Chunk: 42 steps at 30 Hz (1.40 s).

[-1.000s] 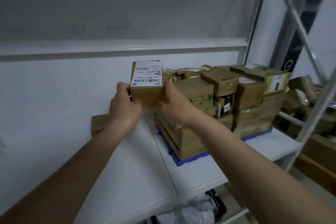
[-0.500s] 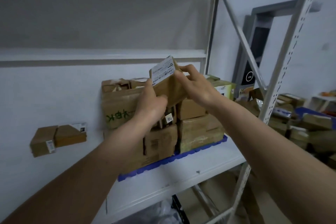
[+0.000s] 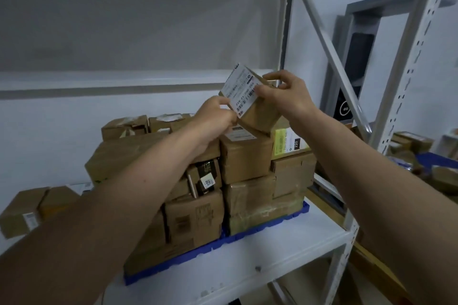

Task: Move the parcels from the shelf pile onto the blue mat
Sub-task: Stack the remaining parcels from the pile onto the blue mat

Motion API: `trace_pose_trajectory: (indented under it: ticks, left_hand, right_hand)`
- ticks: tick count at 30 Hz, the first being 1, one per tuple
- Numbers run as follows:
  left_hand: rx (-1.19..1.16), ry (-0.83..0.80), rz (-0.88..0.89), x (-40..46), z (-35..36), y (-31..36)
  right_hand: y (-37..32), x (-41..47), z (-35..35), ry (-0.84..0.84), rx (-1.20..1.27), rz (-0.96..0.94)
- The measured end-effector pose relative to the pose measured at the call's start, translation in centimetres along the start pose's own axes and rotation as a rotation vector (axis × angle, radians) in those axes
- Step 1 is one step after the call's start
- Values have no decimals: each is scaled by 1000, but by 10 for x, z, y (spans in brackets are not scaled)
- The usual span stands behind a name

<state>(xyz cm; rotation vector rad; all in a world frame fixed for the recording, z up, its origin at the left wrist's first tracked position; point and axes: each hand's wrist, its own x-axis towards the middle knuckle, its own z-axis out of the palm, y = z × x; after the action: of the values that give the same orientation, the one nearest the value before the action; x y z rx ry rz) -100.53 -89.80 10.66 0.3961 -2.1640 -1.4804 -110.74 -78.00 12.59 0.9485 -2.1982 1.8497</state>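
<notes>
You hold a small brown parcel (image 3: 257, 109) between both hands, tilted, just above the top of the stack of parcels (image 3: 245, 156) that fills the blue mat (image 3: 215, 247). Its white shipping label (image 3: 241, 89) with barcodes faces up and toward you. Your left hand (image 3: 215, 116) has its fingers curled at the parcel's near lower corner, pinching it by the label's edge. Your right hand (image 3: 287, 96) grips the parcel from the right side, thumb lying across the label and fingers wrapped over the far top edge. The parcel's lower edge sits very close to the box with a dark label beneath it; whether they touch you cannot tell.

The blue mat lies on the white shelf (image 3: 285, 252), and the brown boxes on it are stacked several layers high. A yellow-green box (image 3: 288, 142) sits near the top at the right of the stack. At the far left of the shelf, well apart from the mat, two small brown boxes (image 3: 32, 205) lie side by side. Beyond the shelf's right upright (image 3: 406, 62), more parcels (image 3: 416, 153) lie in a heap.
</notes>
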Motion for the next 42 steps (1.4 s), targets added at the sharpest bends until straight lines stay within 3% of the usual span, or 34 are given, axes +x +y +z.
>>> trace_pose_trajectory:
  ticks: [6, 15, 31, 37, 42]
  left_hand:
    - [302, 107, -21, 90, -42, -4]
    - [213, 154, -33, 179, -69, -33]
    - [415, 162, -304, 228, -74, -75]
    - [800, 129, -279, 230, -72, -77]
    - [808, 145, -281, 227, -75, -68]
  right_hand:
    - [10, 70, 15, -215, -42, -65]
    - [50, 171, 57, -569, -53, -84]
    - [97, 242, 117, -791, -251, -1]
    - [106, 248, 124, -872, -323, -31]
    - [108, 254, 126, -939, -329, -40]
